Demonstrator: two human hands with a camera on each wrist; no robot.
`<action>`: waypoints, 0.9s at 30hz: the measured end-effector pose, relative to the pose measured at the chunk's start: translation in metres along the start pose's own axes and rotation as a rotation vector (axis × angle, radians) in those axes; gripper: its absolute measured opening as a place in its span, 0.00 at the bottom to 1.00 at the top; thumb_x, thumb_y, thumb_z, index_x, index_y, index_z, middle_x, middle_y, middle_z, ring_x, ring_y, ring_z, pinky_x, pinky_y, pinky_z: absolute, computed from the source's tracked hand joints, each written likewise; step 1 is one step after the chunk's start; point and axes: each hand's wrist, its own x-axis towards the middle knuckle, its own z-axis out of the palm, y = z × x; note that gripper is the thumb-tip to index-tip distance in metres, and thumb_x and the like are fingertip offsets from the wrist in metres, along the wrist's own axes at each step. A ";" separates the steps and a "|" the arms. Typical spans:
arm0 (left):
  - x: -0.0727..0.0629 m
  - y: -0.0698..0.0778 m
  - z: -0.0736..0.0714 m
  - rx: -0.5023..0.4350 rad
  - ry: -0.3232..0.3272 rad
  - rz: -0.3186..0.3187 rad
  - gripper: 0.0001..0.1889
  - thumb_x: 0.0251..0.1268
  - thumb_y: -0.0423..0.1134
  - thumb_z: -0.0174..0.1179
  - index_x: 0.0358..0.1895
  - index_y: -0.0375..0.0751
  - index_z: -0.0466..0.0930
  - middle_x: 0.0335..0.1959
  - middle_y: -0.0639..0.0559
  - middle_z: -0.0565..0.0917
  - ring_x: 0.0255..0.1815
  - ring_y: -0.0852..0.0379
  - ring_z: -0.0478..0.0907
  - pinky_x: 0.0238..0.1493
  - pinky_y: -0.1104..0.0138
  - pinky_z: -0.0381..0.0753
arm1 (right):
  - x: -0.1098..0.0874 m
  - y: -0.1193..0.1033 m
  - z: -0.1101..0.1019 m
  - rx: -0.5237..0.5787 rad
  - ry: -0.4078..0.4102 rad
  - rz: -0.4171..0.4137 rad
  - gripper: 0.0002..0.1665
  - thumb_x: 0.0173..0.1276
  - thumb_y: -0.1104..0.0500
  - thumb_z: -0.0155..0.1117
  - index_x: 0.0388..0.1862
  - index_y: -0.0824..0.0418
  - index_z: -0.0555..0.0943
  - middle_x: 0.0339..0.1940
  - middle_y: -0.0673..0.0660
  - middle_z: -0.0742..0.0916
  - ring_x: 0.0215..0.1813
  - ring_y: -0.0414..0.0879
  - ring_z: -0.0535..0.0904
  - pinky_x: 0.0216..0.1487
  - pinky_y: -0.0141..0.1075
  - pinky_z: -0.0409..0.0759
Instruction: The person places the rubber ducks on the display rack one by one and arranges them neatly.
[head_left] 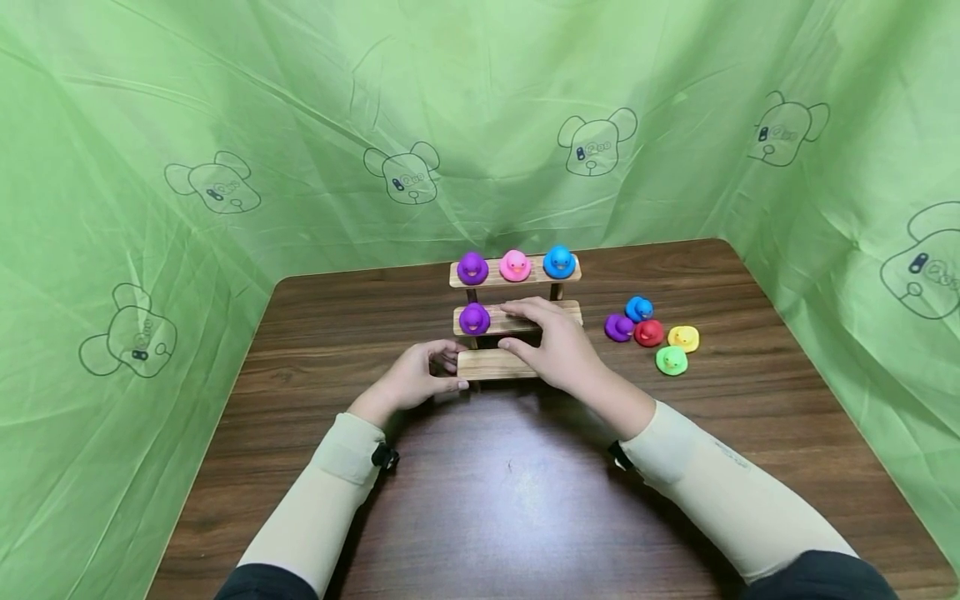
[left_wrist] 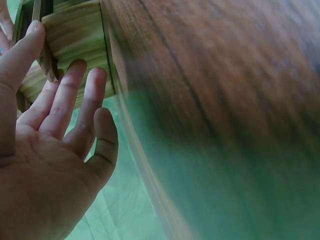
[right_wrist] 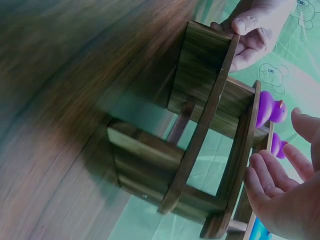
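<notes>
A three-tier wooden display stand point(head_left: 498, 364) stands at the middle of the table. Its top tier carries a purple duck point(head_left: 472, 268), a pink duck point(head_left: 515, 266) and a blue duck point(head_left: 559, 262). One more purple duck point(head_left: 474, 319) sits at the left of the middle tier. My left hand point(head_left: 412, 377) grips the left end of the lowest tier, thumb at the front edge and fingers round the side. Over the right part of the middle tier is my right hand point(head_left: 558, 346), fingers loosely spread, holding nothing; whether its fingertips touch the board I cannot tell.
Right of the stand lie loose ducks: blue point(head_left: 639, 308), purple point(head_left: 619, 327), red point(head_left: 648, 333), yellow point(head_left: 684, 338) and green point(head_left: 671, 361). Green cloth point(head_left: 480, 100) hangs behind and beside the dark wooden table point(head_left: 337, 312).
</notes>
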 end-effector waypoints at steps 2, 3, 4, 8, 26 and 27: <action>0.000 0.000 0.000 -0.001 0.000 -0.001 0.27 0.57 0.36 0.80 0.60 0.42 0.82 0.46 0.53 0.88 0.49 0.52 0.86 0.55 0.58 0.86 | -0.005 0.001 -0.006 0.005 0.012 0.002 0.31 0.66 0.51 0.79 0.67 0.54 0.83 0.62 0.50 0.86 0.65 0.50 0.81 0.68 0.50 0.76; 0.000 0.000 0.000 0.001 0.001 -0.002 0.27 0.57 0.36 0.80 0.61 0.42 0.82 0.46 0.53 0.88 0.49 0.51 0.86 0.55 0.58 0.86 | -0.007 0.002 -0.008 0.006 0.019 0.004 0.31 0.66 0.51 0.80 0.67 0.54 0.83 0.62 0.50 0.86 0.65 0.51 0.81 0.68 0.50 0.76; 0.000 0.000 0.000 0.002 0.001 -0.004 0.27 0.57 0.36 0.80 0.61 0.42 0.82 0.46 0.53 0.88 0.49 0.51 0.86 0.55 0.58 0.86 | -0.009 0.003 -0.011 0.008 0.027 0.005 0.31 0.66 0.52 0.80 0.67 0.53 0.83 0.62 0.50 0.86 0.65 0.51 0.81 0.68 0.51 0.76; 0.000 0.001 0.001 0.010 0.005 -0.007 0.27 0.57 0.36 0.80 0.60 0.42 0.82 0.45 0.53 0.88 0.48 0.52 0.86 0.55 0.58 0.85 | -0.018 0.009 -0.023 0.021 0.058 0.019 0.31 0.65 0.53 0.81 0.66 0.52 0.83 0.61 0.48 0.86 0.65 0.50 0.81 0.67 0.50 0.77; -0.001 0.003 0.000 0.031 0.002 -0.015 0.26 0.57 0.37 0.80 0.59 0.46 0.84 0.45 0.54 0.88 0.49 0.54 0.85 0.57 0.57 0.84 | -0.053 0.058 -0.080 0.028 0.167 0.150 0.31 0.62 0.57 0.83 0.64 0.54 0.84 0.60 0.50 0.86 0.49 0.44 0.83 0.48 0.35 0.84; -0.001 0.003 0.000 0.031 0.003 -0.016 0.26 0.57 0.37 0.80 0.59 0.46 0.84 0.45 0.54 0.88 0.48 0.54 0.85 0.57 0.57 0.84 | -0.054 0.062 -0.084 0.020 0.171 0.162 0.31 0.62 0.57 0.83 0.64 0.53 0.84 0.60 0.51 0.86 0.48 0.44 0.83 0.47 0.31 0.83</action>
